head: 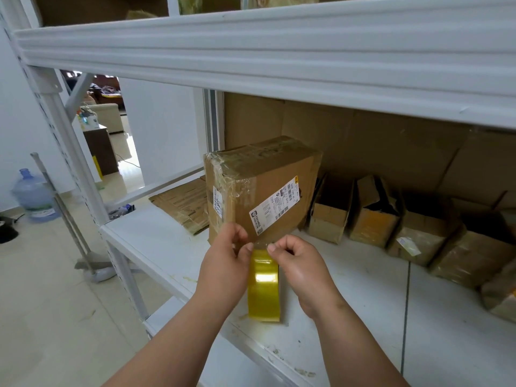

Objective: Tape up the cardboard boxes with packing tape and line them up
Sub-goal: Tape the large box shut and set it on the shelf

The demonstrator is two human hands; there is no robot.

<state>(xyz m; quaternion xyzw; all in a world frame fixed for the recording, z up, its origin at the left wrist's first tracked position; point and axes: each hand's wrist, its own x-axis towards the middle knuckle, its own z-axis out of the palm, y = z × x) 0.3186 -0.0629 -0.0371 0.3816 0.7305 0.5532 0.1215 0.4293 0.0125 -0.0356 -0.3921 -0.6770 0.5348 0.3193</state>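
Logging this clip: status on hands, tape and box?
Both hands, left and right, pinching the tape strip. Tape roll upright on shelf. Labelled box just behind. Nothing blocking.

white metal shelving [279, 51]; pale tiled floor [42, 303]

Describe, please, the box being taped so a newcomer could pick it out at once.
On the white shelf, find the row of small boxes at the back right. Left of them stands the box being taped, directly beyond both hands. It is taller and carries a large white shipping label.

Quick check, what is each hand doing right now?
Left hand: pinched shut on the tape strip.
Right hand: pinched shut on the same strip, above the tape roll.
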